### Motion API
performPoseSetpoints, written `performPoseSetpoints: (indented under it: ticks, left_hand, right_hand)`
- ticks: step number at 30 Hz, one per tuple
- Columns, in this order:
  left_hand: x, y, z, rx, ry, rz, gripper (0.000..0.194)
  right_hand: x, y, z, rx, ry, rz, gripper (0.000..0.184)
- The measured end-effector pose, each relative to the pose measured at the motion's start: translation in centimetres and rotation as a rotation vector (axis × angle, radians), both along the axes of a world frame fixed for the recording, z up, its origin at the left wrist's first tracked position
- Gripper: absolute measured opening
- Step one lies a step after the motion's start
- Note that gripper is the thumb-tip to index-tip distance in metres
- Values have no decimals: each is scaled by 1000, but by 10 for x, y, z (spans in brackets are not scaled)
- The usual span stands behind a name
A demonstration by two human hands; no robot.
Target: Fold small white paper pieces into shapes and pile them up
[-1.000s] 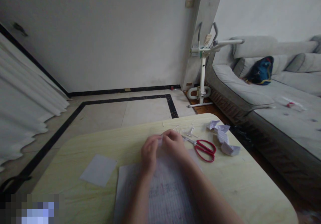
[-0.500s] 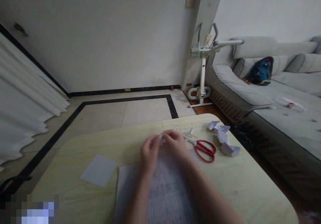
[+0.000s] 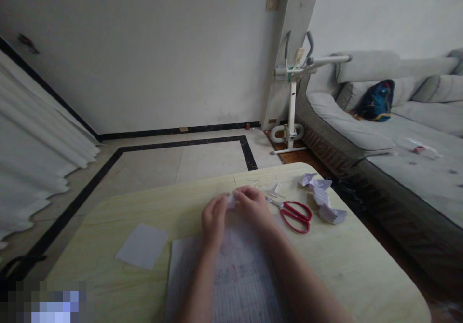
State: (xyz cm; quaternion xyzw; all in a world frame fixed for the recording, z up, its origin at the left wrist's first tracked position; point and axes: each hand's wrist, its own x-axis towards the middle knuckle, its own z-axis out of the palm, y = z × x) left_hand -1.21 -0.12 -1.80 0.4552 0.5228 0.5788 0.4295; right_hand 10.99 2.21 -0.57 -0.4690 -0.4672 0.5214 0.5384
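Observation:
Between my two hands is a small piece of white paper (image 3: 231,201), pinched from both sides above the far end of a lined notebook (image 3: 242,275). My left hand (image 3: 214,217) is closed on its left edge, the fingers bent. On its right edge my right hand (image 3: 252,202) is closed too, thumb and fingertips together. Red-handled scissors (image 3: 296,217) lie just right of my right hand, blades toward it. Behind that hand are thin white paper scraps (image 3: 275,190). A pale square of paper (image 3: 142,246) rests left of the notebook.
Several folded white paper pieces (image 3: 321,197) lie in a row near the right edge of the wooden table (image 3: 361,275). Past the table stand a white exercise machine (image 3: 292,101) and a grey sofa (image 3: 415,178). A white curtain (image 3: 36,154) hangs at left.
The paper between my fingers shows more of its surface now. My left hand has shifted very slightly left, so the fingertips are a little farther apart. The scissors and other papers stay put.

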Motion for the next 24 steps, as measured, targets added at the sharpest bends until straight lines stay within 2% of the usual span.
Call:
performPoseSetpoints:
  ticks: [11, 24]
  left_hand:
    - [0, 1, -4, -34, 42, -30, 31]
    - [0, 2, -2, -9, 99, -33, 28]
  right_hand:
    - [1, -1, 3, -1, -1, -23, 13]
    - [0, 1, -6, -28, -17, 10, 13]
